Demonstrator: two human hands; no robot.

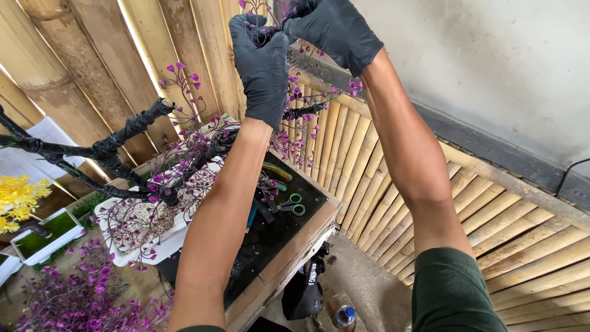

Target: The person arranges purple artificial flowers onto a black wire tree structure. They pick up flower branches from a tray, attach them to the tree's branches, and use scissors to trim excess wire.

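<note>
Here, going left to right: one yellow-leafed little tree (17, 200) shows at the far left edge, beside one white rectangular tray of green moss (46, 237). Next comes one artificial bonsai (153, 178) with black-wrapped branches and purple bead leaves, standing in a white pot (163, 237) on the dark-topped table (289, 230). One pair of green-handled scissors (289, 206) lies on that table.

Both hands wear black gloves and meet high at the tree's top. The left hand (261, 67) is closed around a purple-beaded twig (270, 18); the right hand (335, 27) pinches the same twig just beside it. To do this well, I judge, the left should hold the stem steady while the right bends or winds it in small moves, so the beads are not stripped. One plastic bottle (344, 316) stands on the floor.
</note>
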